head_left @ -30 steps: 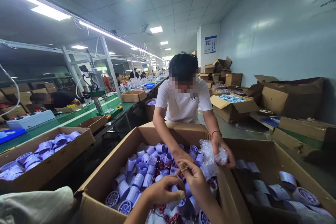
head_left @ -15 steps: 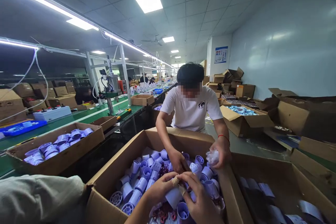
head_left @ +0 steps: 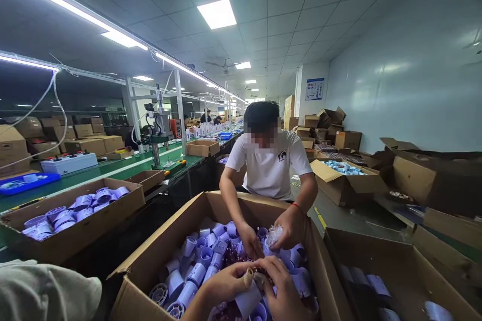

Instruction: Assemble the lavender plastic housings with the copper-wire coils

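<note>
So the co-worker [head_left: 269, 160] across the box has pulled the crumpled plastic bag [head_left: 273, 234] in closer, over the parts now instead of out by the right rim. My left hand [head_left: 226, 283] and right hand [head_left: 280, 291] are both clamped on one lavender plastic tube [head_left: 248, 300], low in the big cardboard box [head_left: 150, 266]. Its long axis tilts, upper end between my thumbs, lower end toward me. Left fingers curl on its left side, right on the right, above the pile of same tubes [head_left: 205, 256].
</note>
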The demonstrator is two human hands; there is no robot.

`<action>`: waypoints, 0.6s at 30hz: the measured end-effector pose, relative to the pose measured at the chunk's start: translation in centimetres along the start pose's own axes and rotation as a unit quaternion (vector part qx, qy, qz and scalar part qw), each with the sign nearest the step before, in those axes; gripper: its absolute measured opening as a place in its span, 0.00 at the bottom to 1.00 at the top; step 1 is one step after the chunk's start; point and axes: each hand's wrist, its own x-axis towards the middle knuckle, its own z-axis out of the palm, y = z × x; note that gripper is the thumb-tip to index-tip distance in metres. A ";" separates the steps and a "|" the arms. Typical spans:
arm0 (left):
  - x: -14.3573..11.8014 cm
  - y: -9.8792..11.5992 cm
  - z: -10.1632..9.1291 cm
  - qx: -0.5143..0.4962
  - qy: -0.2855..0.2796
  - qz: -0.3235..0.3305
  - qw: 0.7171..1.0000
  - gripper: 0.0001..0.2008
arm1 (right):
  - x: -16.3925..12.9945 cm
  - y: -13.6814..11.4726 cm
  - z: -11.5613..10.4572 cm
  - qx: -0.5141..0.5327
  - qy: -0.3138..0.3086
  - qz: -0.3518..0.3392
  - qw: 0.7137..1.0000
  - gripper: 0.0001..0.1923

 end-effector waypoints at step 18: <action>-0.4 -0.1 -0.7 0.063 0.000 -0.030 0.998 0.47 | -0.6 2.2 1.2 -0.090 -0.004 0.005 0.996 0.24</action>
